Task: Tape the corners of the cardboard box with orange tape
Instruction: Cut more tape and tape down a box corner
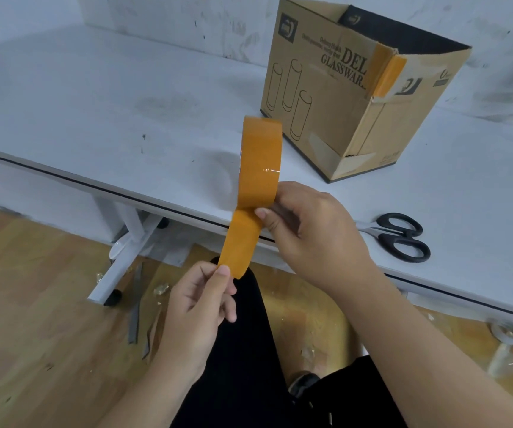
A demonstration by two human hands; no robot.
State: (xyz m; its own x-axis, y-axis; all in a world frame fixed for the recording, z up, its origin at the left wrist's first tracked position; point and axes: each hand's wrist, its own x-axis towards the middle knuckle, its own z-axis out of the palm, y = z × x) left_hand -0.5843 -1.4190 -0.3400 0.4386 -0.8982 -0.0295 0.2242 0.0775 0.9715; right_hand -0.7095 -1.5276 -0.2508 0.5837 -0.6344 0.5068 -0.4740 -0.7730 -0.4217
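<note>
An open brown cardboard box [326, 97] printed with glassware drawings stands on the white table [125, 112], at the back right. One strip of orange tape [386, 74] covers the upper part of its near corner. My right hand [307, 227] grips the orange tape roll [259, 159] on edge over the table's front edge, thumb on the tape. My left hand [205, 298] pinches the free end of a pulled-out tape strip [239, 239] below the roll.
Black-handled scissors [400, 236] lie on the table to the right of my hands. Below is a wooden floor [32, 304] with tape scraps, a white table leg [122, 248] and my dark-clothed legs [249, 366].
</note>
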